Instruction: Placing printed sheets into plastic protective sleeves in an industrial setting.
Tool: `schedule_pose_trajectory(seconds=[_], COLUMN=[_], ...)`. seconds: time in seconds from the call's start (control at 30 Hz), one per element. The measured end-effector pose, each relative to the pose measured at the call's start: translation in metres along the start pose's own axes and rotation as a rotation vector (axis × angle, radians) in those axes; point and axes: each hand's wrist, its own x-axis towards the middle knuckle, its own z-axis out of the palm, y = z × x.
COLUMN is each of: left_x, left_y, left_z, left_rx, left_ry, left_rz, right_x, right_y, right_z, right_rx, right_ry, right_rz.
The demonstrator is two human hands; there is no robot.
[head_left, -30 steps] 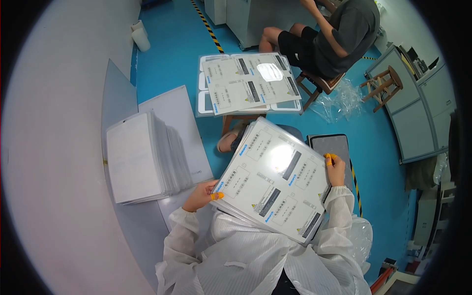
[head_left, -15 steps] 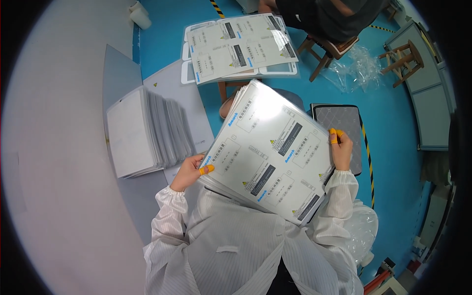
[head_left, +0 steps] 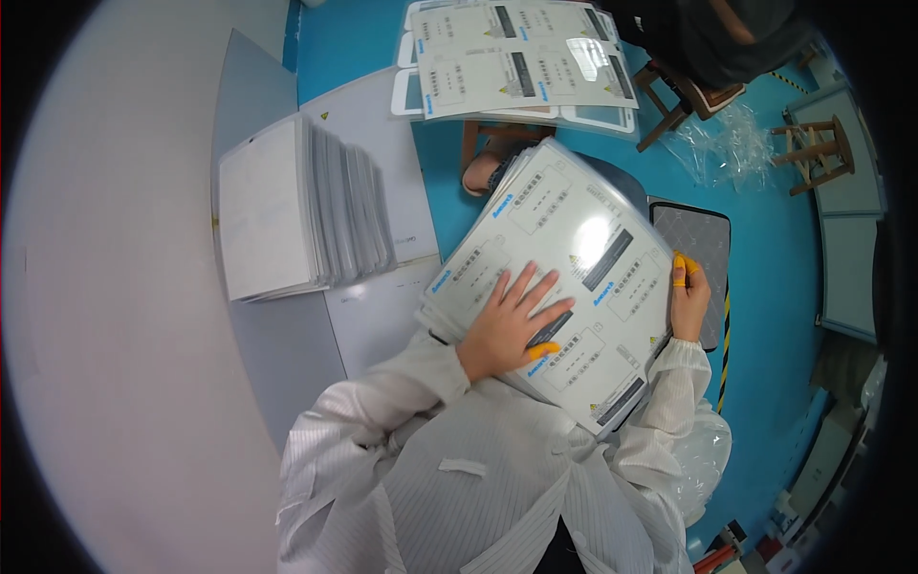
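A stack of glossy printed sheets (head_left: 593, 230), pale with dark bars and small yellow triangles, lies tilted across my lap. My left hand (head_left: 507, 325) rests flat on the top sheet near its lower left side, fingers spread, a yellow finger cot on the thumb. At the right edge, my right hand (head_left: 688, 301) is closed on the sheet's border, with yellow cots on its thumb and a finger. How many sheets it pinches cannot be seen.
Left of me, a thick stack of white sheets (head_left: 268, 210) stands on a grey table (head_left: 373, 335). Ahead lie more printed sheets (head_left: 478, 72) over white-framed panels. A person (head_left: 736, 38) sits beyond. Rightward are a grey padded surface (head_left: 703, 234), crumpled clear film (head_left: 722, 143) and a wooden stool (head_left: 818, 148).
My left hand has let go of the stack's left edge and moved right onto the top sheet, fingers spread. My right hand stays at the right edge. The whole view has shifted.
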Motion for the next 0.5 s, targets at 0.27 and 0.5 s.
schedule_pose_trajectory(seconds=[0.27, 0.5], left_x=[0.047, 0.015], left_y=[-0.06, -0.106], left_z=[-0.011, -0.04], left_rx=[-0.174, -0.117], left_ry=[0.174, 0.551], left_rz=[0.148, -0.332], right_x=[-0.014, -0.02], right_y=[-0.01, -0.006], right_z=[-0.004, -0.002], right_rx=[-0.029, -0.009], right_ry=[0.023, 0.05], right_rz=[-0.025, -0.034])
